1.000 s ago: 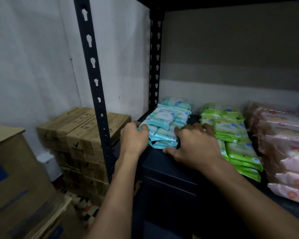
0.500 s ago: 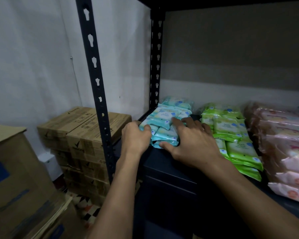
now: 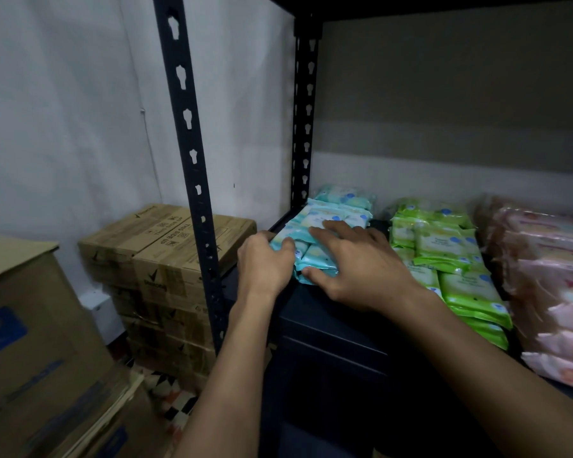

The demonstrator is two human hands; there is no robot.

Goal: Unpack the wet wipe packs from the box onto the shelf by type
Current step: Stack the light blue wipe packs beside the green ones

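Wet wipe packs in blue wrappers [image 3: 325,223] lie stacked at the left end of the shelf [image 3: 328,312], against the rear upright. Green packs [image 3: 444,252] form the next row, and pink packs [image 3: 556,276] lie at the right. The left hand [image 3: 265,262] grips the left edge of the blue stack, fingers curled round the front packs. The right hand [image 3: 358,262] lies on top with fingers spread flat and the thumb against the front edge.

Handling, by judgement: the packs are soft, light film pouches that yield under pressure. The glossy film looks slippery, so stacked packs may slide apart. Hold the stack from both sides, or press from above, rather than pinching a single corner. Cardboard boxes [image 3: 166,246] stand beside the shelf.
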